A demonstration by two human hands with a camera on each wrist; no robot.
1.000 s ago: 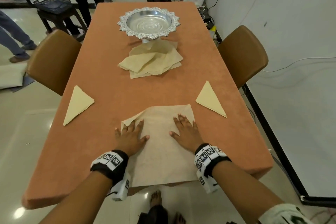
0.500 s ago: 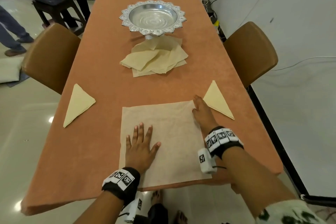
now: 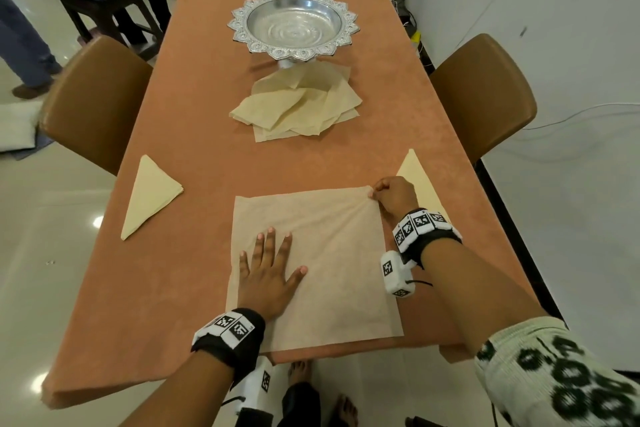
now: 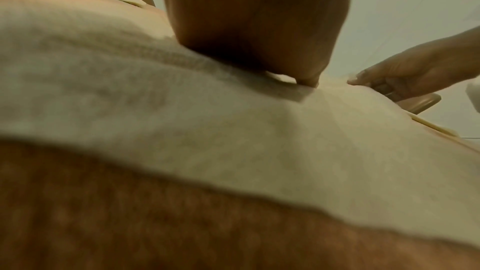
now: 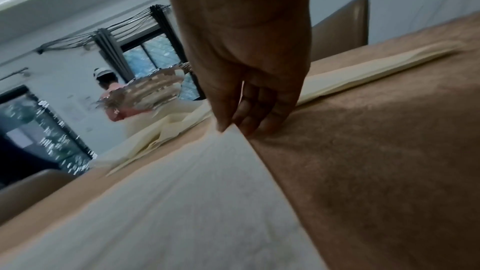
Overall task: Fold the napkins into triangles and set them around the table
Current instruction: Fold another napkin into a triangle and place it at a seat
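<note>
- While the left hand (image 3: 268, 274) is lying flat with its fingers spread, it is pressing down on the near-left part of the open napkin (image 3: 332, 274), palm against the cloth.
- The right hand (image 3: 394, 196) is pinching the far-right corner of that napkin between thumb and curled fingers (image 5: 249, 118); faint creases are fanning out from the pinched corner.
- The open napkin is lying square at the near edge of the table (image 3: 194, 149), which an orange cloth is covering.
- One folded triangle (image 3: 149, 194) is sitting to the left of it, well apart; a second folded triangle (image 3: 417, 172) is lying just behind the right hand, partly hidden by the wrist.
- Further up the table, a loose pile of unfolded napkins (image 3: 301, 107) is resting just in front of a silver pedestal bowl (image 3: 294, 24).
- Brown chairs (image 3: 93, 104) are standing at either side of the table.
</note>
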